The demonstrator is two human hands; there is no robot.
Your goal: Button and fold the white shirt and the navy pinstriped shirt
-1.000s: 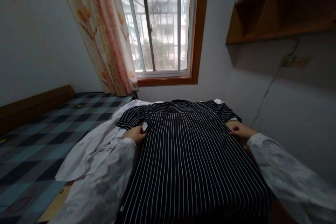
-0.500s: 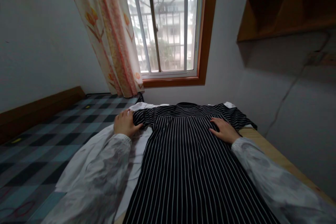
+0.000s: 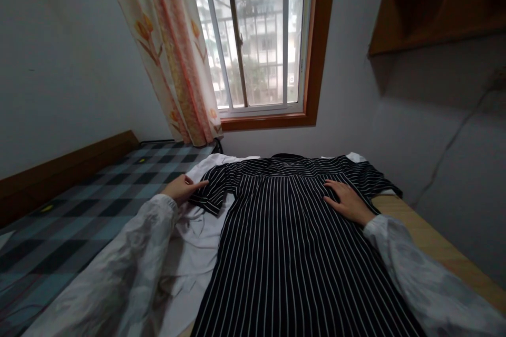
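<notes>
A black shirt with thin white stripes (image 3: 284, 231) lies spread flat, back up, collar toward the window. Under it, sticking out on the left, lies a white garment (image 3: 197, 242). My left hand (image 3: 181, 187) rests at the end of the shirt's left sleeve, fingers stretched out flat and touching the sleeve's edge. My right hand (image 3: 348, 201) lies flat on the shirt's right shoulder area, fingers spread. Both arms wear pale, wrinkled sleeves.
A bed with a blue-and-black checked cover (image 3: 79, 205) is on the left, with a wooden frame (image 3: 59, 174) along the wall. The garments lie on a wooden surface (image 3: 435, 247). Ahead is a window (image 3: 261, 37) with a floral curtain (image 3: 174, 52). A wooden shelf (image 3: 438, 5) hangs upper right.
My left hand slid outward along the left sleeve and opened flat. My right hand moved from the shirt's right edge onto its shoulder area. The view shifted left.
</notes>
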